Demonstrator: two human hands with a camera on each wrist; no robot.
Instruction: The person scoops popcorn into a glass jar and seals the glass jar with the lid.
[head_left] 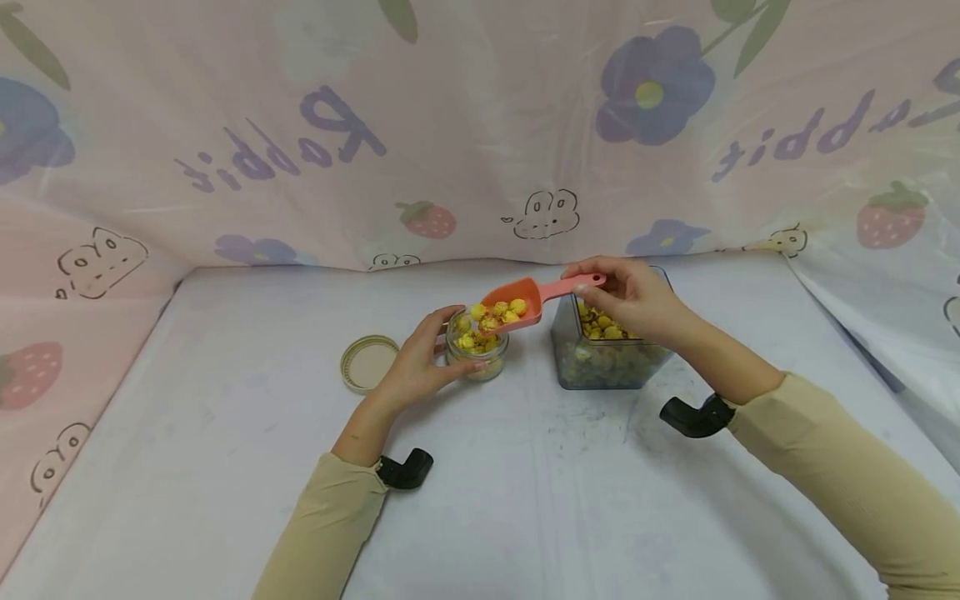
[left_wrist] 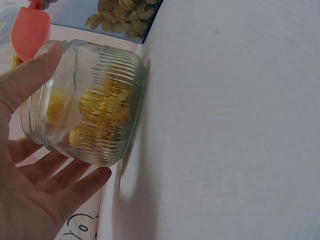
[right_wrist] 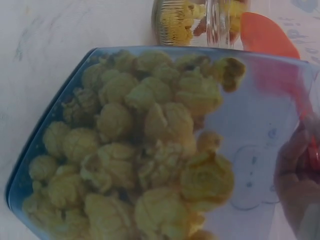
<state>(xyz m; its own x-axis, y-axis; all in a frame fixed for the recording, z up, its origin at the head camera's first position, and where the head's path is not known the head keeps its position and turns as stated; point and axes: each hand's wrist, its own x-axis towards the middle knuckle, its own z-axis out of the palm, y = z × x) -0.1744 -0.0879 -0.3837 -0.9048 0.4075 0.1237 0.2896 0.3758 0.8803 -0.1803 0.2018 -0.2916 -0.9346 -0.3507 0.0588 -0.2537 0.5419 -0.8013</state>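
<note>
I've got my left hand [head_left: 417, 367] curled round the jar [head_left: 475, 346], thumb on one side & fingers [left_wrist: 65, 175] on the other, jar standing on the table [head_left: 525, 500] near centre. Jar's part full of yellow popcorn [left_wrist: 102, 117]. My right hand [head_left: 637, 300] pinches the scoop [head_left: 525, 302] by its handle end, fingers bent round it; scoop bowl is loaded w/ popcorn and sits tilted right over the jar mouth. Tub [head_left: 607, 362] of popcorn is just right of the jar, under my right hand. Lid [head_left: 369, 363] lies flat on the table left of the jar, by my left hand.
</note>
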